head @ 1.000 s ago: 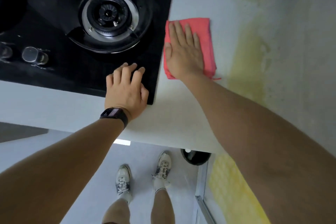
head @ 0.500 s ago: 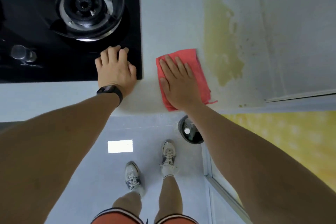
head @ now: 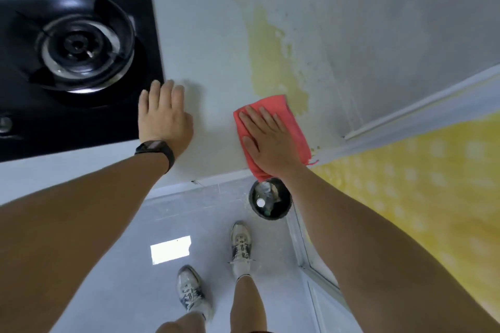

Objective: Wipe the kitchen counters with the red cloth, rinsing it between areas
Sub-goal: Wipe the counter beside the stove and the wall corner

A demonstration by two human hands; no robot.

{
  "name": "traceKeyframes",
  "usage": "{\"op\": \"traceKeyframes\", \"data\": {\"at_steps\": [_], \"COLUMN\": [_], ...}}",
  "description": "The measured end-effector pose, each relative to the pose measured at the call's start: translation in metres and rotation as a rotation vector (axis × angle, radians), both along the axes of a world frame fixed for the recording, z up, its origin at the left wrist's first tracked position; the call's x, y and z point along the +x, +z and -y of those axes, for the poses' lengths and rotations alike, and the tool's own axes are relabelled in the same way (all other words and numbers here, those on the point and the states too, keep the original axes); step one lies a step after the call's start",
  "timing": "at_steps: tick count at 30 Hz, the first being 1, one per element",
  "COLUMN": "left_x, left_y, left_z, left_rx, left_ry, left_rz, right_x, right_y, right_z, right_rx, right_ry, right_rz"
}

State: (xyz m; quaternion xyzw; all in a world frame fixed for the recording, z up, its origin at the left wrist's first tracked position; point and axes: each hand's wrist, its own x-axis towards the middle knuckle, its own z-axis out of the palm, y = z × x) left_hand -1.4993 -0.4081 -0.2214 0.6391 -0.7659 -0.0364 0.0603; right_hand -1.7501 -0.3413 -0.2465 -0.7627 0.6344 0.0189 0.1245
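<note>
Right hand (head: 273,143) flat on cloth (head: 281,113), fingers spread, palm pressing down; no pinch, no grip. Cloth folded, lying on counter (head: 211,48) near front edge, near corner hanging slightly past it. Far corner of cloth touching lower end of yellow stain (head: 273,62).

Left hand (head: 163,116) flat on bare counter just beside hob (head: 81,62), fingers extended and loosely together, holding nothing. Judged as a brace. Black band on left wrist.

Progress, judged: mid-wipe on strip between hob and wall. Strip beside hob looks clean, though wetness cannot be told. Stain along wall side largely untouched above cloth; may be discolouration rather than dirt, cannot tell. No sink or tap in view, so rinse not checkable from here. Left to do: rest of stained strip, rinse, other counter areas out of view.

Black bin (head: 270,199) on floor directly below cloth corner; crumbs pushed off edge would likely land there or nearby.

Against frame half a second back:
- Cloth shifted right, toward stain; then clear of it, now meeting its lower edge.
- Left hand off hob corner, now wholly on counter.
- Right hand posture unchanged, flat press.
- View swung; more wall and more of hob's right edge visible.
- Feet repositioned, stance shifted right.
</note>
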Motion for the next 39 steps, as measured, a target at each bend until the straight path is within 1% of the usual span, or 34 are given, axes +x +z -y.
{"op": "traceKeyframes", "data": {"at_steps": [2,4,8,11,13,16,22,26,34,39], "left_x": [-0.026,-0.041,-0.061,-0.070,-0.071,-0.073,-0.071,-0.072,-0.073,-0.074], "left_y": [-0.007,-0.016,-0.030,-0.034,-0.036,-0.035,-0.043,-0.042,-0.039,-0.039], "left_z": [-0.001,0.004,0.022,0.028,0.029,0.029,0.033,0.032,0.033,0.034], "left_rx": [0.040,0.070,0.096,0.081,0.053,0.066,0.058,0.086,0.095,0.101], "left_ry": [-0.001,0.057,0.155,0.185,0.191,0.188,0.209,0.224,0.239,0.246], "left_rz": [-0.034,-0.048,-0.081,-0.140,-0.148,-0.151,-0.142,-0.148,-0.139,-0.138], "right_x": [-0.029,-0.057,-0.101,-0.111,-0.108,-0.105,-0.103,-0.106,-0.113,-0.116], "right_y": [0.000,-0.002,-0.005,-0.009,-0.014,-0.019,-0.023,-0.022,-0.018,-0.018], "right_z": [-0.003,-0.005,-0.003,0.000,0.005,0.011,0.024,0.046,0.113,0.162], "right_rx": [-0.006,-0.011,-0.016,-0.052,-0.067,-0.057,-0.038,-0.024,-0.077,-0.067], "right_ry": [-0.060,-0.126,-0.191,-0.297,-0.354,-0.395,-0.398,-0.392,-0.274,-0.231], "right_rz": [-0.007,-0.026,-0.046,-0.016,-0.008,-0.034,-0.040,-0.029,-0.022,-0.002]}}
